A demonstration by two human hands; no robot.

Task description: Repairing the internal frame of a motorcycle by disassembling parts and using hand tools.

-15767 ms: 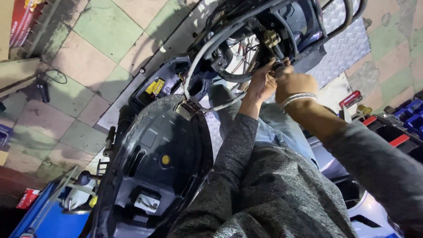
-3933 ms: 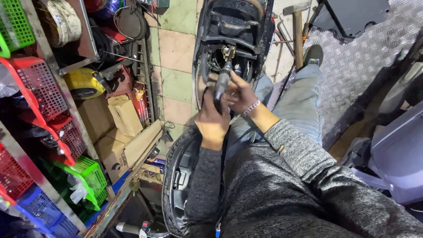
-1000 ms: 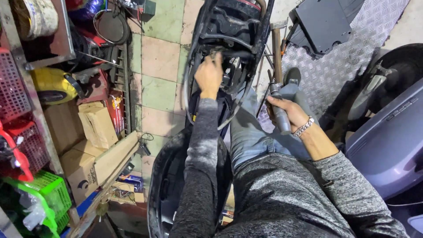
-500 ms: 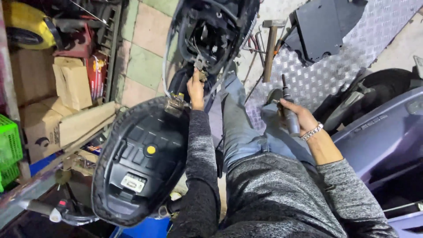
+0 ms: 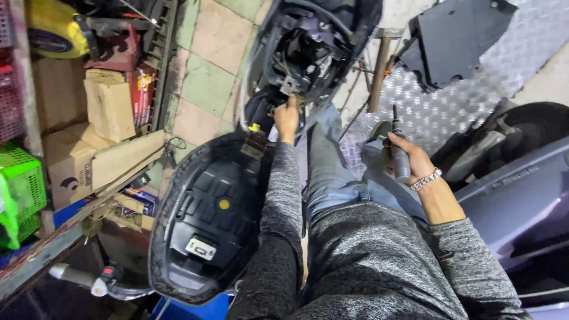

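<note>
Left hand: the left hand [image 5: 287, 116] is stretched forward into the opened black body of the scooter [image 5: 314, 47], its fingers curled around a small fitting among grey cables; whether anything is pinched between them cannot be told.
Right hand: the right hand [image 5: 409, 159], a silver bracelet at its wrist, is closed fully around the dark grey cylindrical handle of a screwdriver-like tool [image 5: 399, 151], shaft pointing upward, held over the right knee, well apart from the scooter opening.
Risk, reach: a slip of the extended hand against the sharp plastic edges or cable ends is judged possible, since the arm is at full stretch.
Risk, tool: the upright shaft could be knocked against the leg or dropped onto the silver chequered metal plate [image 5: 438, 112] if the grasp loosens.
Risk, seat: the raised black plastic underside of the seat [image 5: 207, 219] lies just beside the left sleeve and could be nudged shut.
Surroundings: brown cardboard boxes [image 5: 89, 136] and a green plastic crate [image 5: 21, 195] are stacked to the left on the tiled floor.
Obstruction: a dark grey body panel [image 5: 510, 201] crowds the right elbow.
</note>
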